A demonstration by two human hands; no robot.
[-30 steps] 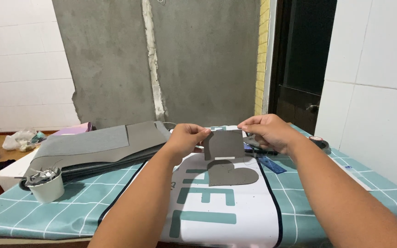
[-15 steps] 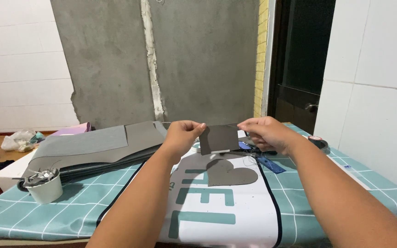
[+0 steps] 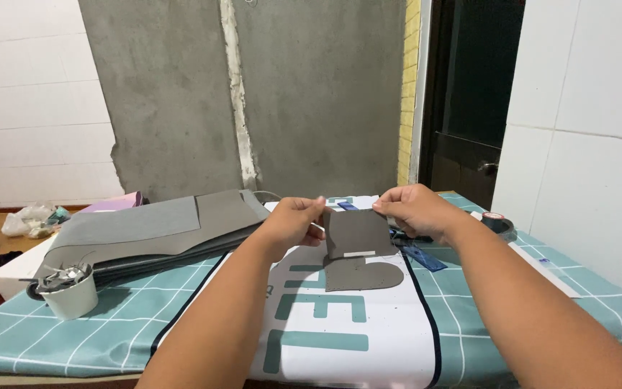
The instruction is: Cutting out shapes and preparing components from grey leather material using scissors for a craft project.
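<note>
Head view: both hands, left hand [image 3: 293, 220] and right hand [image 3: 408, 209], pinch the top corners of a grey fabric piece [image 3: 358, 234].

Matt grey fabric piece [image 3: 358, 234]; rough concrete wall [image 3: 311, 94]

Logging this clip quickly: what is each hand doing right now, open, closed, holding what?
Left hand: closed, pinching the left top edge of the grey fabric piece.
Right hand: closed, pinching its right top edge.

Reached forward with both bare forearms, converging over the middle. Left hand [image 3: 293, 220] curled, thumb and fingertips pinched together, knuckles up. Right hand [image 3: 412, 209] level with it, just apart, fingers bent down and likewise pinched shut.
</note>
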